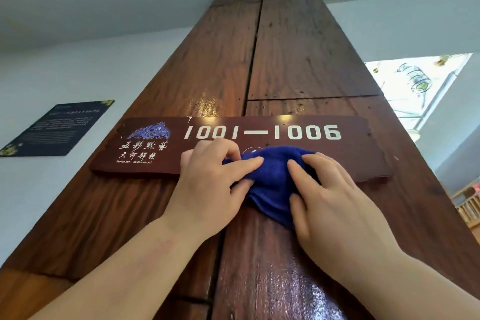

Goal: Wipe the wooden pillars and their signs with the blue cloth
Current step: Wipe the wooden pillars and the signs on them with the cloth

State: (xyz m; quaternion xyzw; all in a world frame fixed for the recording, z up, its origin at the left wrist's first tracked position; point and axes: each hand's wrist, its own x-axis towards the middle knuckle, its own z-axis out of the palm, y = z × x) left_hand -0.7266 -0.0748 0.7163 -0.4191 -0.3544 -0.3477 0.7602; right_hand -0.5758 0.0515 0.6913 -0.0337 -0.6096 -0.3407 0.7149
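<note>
Pressing cloth [270, 176] against sign [311, 153] lower edge on pillar [298, 47]: left hand [207, 184] at cloth's 9 o'clock, thumb and fingers pinching fold; right hand [335, 202] at 4 o'clock, fingers spread flat on cloth.

One wooden pillar [298, 54], one sign [259, 135], one blue cloth [272, 171], one wall plaque [57, 128], two hands: left hand [210, 184], right hand [335, 202].
</note>
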